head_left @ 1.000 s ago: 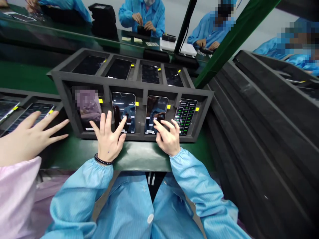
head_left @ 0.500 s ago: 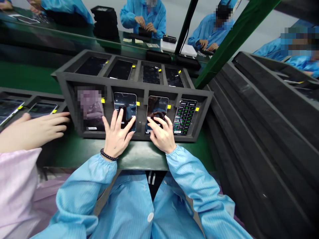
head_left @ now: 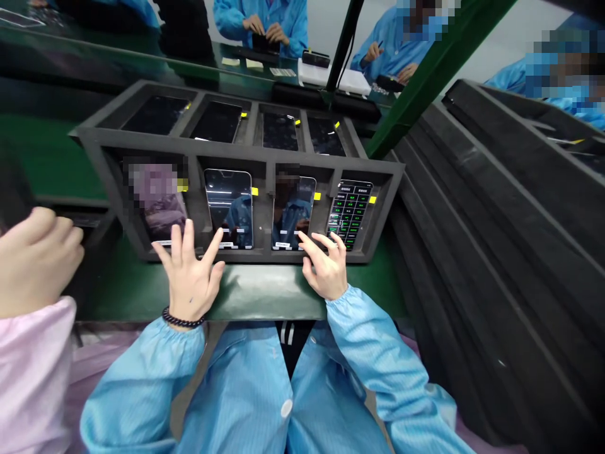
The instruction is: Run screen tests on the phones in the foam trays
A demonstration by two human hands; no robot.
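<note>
A dark foam tray (head_left: pixel 231 150) stands before me, with phones in two rows of compartments. In its near row, the second phone (head_left: pixel 229 202) from the left and the third phone (head_left: pixel 290 211) have dark, reflective screens. The rightmost phone (head_left: pixel 350 214) displays a grid with green text. My left hand (head_left: pixel 191 274) is open, fingers spread, between the leftmost phone (head_left: pixel 161 205) and the second one; its index finger is at the second screen's lower left. My right hand (head_left: pixel 326 261) is open, its index fingertip at the lower right of the third phone.
On the right rises a stack of dark trays (head_left: pixel 454 252). A green post (head_left: pixel 439 75) slants up behind my tray. At the left is a co-worker's hand (head_left: pixel 40 261) in a pink sleeve. Other people in blue work across the green bench (head_left: pixel 127 60).
My left hand has moved left, off the middle of the second phone. My right hand has shifted right and slightly down. The co-worker's hand at the left has drawn back and curled.
</note>
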